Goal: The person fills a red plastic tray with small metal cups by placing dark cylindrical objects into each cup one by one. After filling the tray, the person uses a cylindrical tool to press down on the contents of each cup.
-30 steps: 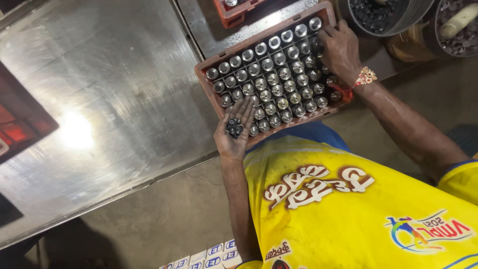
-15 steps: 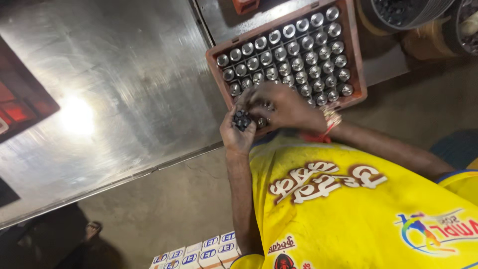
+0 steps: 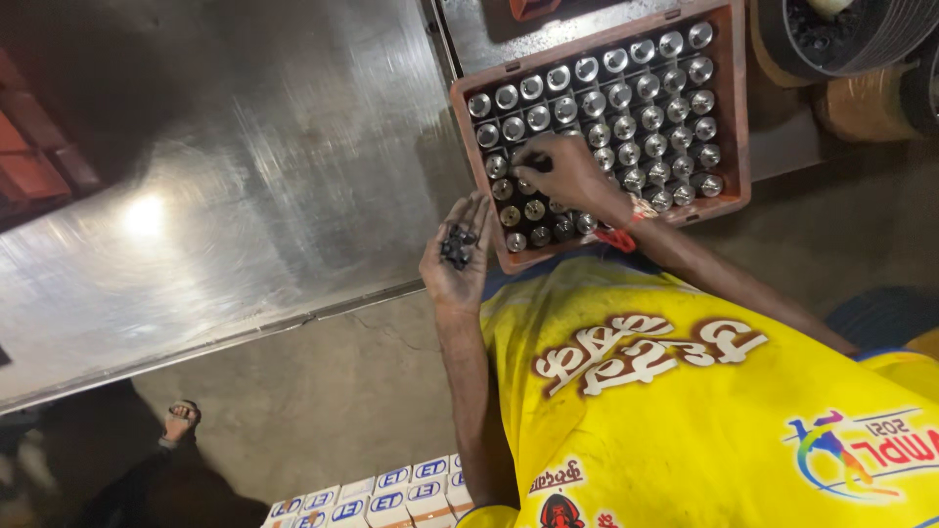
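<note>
A reddish-brown tray (image 3: pixel 734 108) sits on the steel table and holds rows of several shiny metal cylinders (image 3: pixel 626 103). My left hand (image 3: pixel 455 259) is palm up just off the tray's near left corner, cupping a small heap of dark pieces (image 3: pixel 457 244). My right hand (image 3: pixel 567 171), with a red thread at the wrist, rests over the tray's near left rows. Its fingertips are pinched together on a dark piece above one cylinder. My yellow printed shirt fills the lower right.
The steel table (image 3: pixel 245 196) stretches to the left with a bright glare spot. Round containers (image 3: pixel 831 34) and a brown roll (image 3: pixel 866 108) stand right of the tray. A red crate (image 3: pixel 39 166) is at far left. Another person's sandalled foot (image 3: pixel 181 420) and stacked white boxes (image 3: pixel 391 484) are on the floor.
My right hand went from the tray's far right corner to my left palm, then back onto the tray's near left rows. My left hand stayed cupped with the pieces.
</note>
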Motion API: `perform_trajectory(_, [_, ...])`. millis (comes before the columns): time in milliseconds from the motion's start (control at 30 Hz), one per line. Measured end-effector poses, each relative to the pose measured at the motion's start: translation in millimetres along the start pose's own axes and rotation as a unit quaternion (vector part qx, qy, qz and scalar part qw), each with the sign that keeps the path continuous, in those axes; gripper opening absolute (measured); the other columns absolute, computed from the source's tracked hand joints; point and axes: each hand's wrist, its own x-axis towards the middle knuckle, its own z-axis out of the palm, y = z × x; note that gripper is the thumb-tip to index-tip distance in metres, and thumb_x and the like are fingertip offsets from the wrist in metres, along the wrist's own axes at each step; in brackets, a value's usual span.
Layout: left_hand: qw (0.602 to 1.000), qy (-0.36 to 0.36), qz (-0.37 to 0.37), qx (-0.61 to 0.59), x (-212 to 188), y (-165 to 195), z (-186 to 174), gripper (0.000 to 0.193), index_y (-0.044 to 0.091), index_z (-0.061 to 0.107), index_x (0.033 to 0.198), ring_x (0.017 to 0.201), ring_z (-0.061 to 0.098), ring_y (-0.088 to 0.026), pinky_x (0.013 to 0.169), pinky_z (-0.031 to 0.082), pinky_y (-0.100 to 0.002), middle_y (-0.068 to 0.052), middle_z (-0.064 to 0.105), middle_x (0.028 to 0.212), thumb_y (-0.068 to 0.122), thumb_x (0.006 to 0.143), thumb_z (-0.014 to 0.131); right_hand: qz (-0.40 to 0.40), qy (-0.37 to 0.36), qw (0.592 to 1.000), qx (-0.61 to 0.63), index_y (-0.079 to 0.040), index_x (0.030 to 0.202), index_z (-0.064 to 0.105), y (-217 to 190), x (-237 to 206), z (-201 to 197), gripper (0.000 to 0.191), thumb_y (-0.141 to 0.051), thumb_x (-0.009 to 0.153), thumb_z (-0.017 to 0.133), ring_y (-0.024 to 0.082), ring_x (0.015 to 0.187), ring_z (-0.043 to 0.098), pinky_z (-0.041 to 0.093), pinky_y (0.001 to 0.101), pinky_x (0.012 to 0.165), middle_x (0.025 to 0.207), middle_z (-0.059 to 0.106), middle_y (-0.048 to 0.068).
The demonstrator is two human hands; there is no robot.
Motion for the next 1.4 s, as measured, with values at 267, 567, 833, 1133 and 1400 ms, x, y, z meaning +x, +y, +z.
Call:
perform_trajectory(267, [1.0,0.008,0.008,-0.003,3,11,-3,0.052,-0.021,0.045,0.137,0.145,0.042,-0.047,0.127,0.032,-0.055,-0.037,0.046,0.148,0.017,0.101,0.047,-0.046,0.011,0.992,-0.116,-0.001,0.09,0.079,21,33,32,0.015,-0.009,0.078,0.082,0.033,0.074,0.072,0.057,0.0409,0.07,0.086,0.075,0.018])
perform_trajectory(567, [1.0,0.029,-0.004,0.004,13,11,-3,0.055,-0.019,0.042,0.141,0.145,0.042,-0.046,0.126,0.034,-0.055,-0.036,0.045,0.15,0.018,0.101,0.045,-0.061,-0.03,0.988,-0.136,-0.003,0.092,0.08,19,48,32,0.014,-0.008,0.079,0.081,0.032,0.075,0.073,0.059,0.0396,0.074,0.088,0.074,0.02])
perform_trajectory(833, [0.999,-0.011,0.019,0.023,9,0,3,0.058,-0.017,0.042,0.146,0.143,0.047,-0.04,0.125,0.033,-0.05,-0.03,0.049,0.151,0.021,0.102,0.045,-0.126,0.051,0.991,-0.013,-0.001,0.098,0.072,-52,1,19,0.018,-0.008,0.084,0.081,0.031,0.087,0.072,0.058,0.0409,0.077,0.096,0.069,0.015])
perform_trajectory(1133, [0.997,0.0,0.0,0.073,3,-7,3,0.051,-0.017,0.053,0.138,0.139,0.051,-0.04,0.122,0.038,-0.048,-0.03,0.056,0.144,0.019,0.103,0.044,-0.195,-0.008,0.981,-0.008,-0.002,0.099,0.067,-47,-36,37,0.02,-0.005,0.085,0.08,0.03,0.104,0.069,0.057,0.0413,0.09,0.108,0.068,0.013])
perform_trajectory(1400, [0.999,-0.04,-0.003,0.023,10,-4,4,0.038,-0.018,0.058,0.124,0.138,0.053,-0.046,0.125,0.038,-0.053,-0.034,0.059,0.138,0.01,0.101,0.049,-0.11,0.076,0.978,-0.161,-0.001,0.095,0.073,20,-8,15,0.012,-0.001,0.084,0.079,0.031,0.083,0.071,0.058,0.0409,0.072,0.096,0.071,0.014])
